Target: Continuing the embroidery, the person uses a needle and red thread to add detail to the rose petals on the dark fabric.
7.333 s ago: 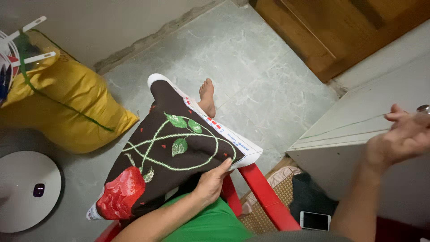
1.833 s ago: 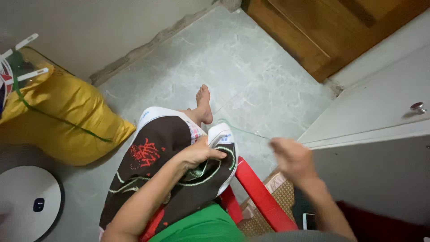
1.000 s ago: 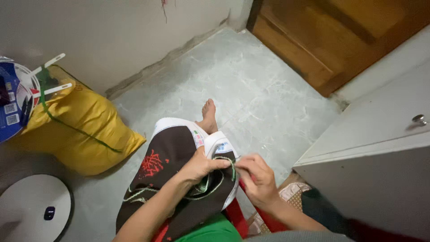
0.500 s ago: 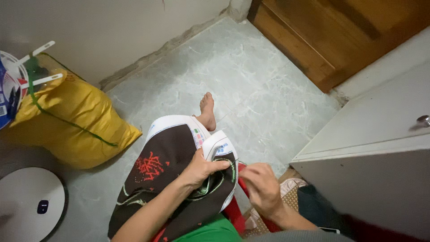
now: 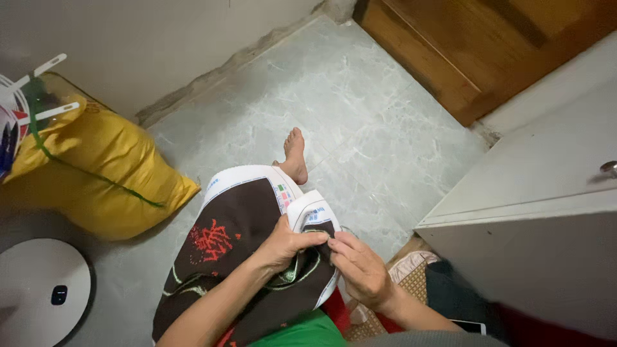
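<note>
Cloth [image 5: 241, 241] on lap: dark brown-black ground, red stitched motif at centre, green and pale outline stitching at 6 o'clock, white border with small coloured marks at 12 o'clock. Sack [image 5: 96, 170] at 9 o'clock: yellow, green cord. Floor [image 5: 360, 115]: grey-green marbled. Door [image 5: 475, 45] at 1 o'clock: brown wood. Garment [image 5: 302, 331] below: green, possibly plain.

left hand [image 5: 283, 244] – grips folded dark embroidered cloth [image 5: 238, 238] on lap | right hand [image 5: 361, 270] – fingertips pinch its edge | yellow sack [image 5: 96, 173] nearby
</note>
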